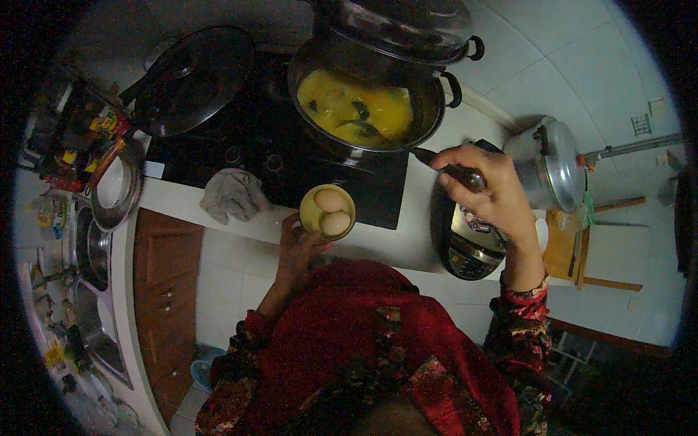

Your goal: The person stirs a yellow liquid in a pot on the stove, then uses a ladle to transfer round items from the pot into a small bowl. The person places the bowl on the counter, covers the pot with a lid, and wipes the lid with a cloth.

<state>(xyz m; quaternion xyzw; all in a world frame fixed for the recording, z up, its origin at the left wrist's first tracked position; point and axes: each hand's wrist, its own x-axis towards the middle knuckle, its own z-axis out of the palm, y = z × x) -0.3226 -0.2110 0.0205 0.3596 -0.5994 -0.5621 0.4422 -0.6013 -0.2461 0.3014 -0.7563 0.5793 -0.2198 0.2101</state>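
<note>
My left hand [301, 245] grips a small yellow bowl [310, 219] at the counter's front edge. Two whole brown eggs [331, 212] lie inside it. Up and to the right, my right hand [485, 185] is closed around the dark handle of a ladle [422, 155]. The ladle's bowl end dips into a yellow liquid [327, 103] with dark pieces in it. That liquid fills part of a deep metal pot [366, 146] on the black cooktop [294, 174]. A metal lid [403, 27] stands tilted behind the pot's rim.
A grey cloth [234, 196] lies at the cooktop's front edge. A lidded frying pan [196, 82] sits at the back left. Below my right forearm is an electric cooker [471, 250], with an aluminium pot [551, 163] behind it. On the left are a pan with a white bowl [112, 182] and a sink [101, 327].
</note>
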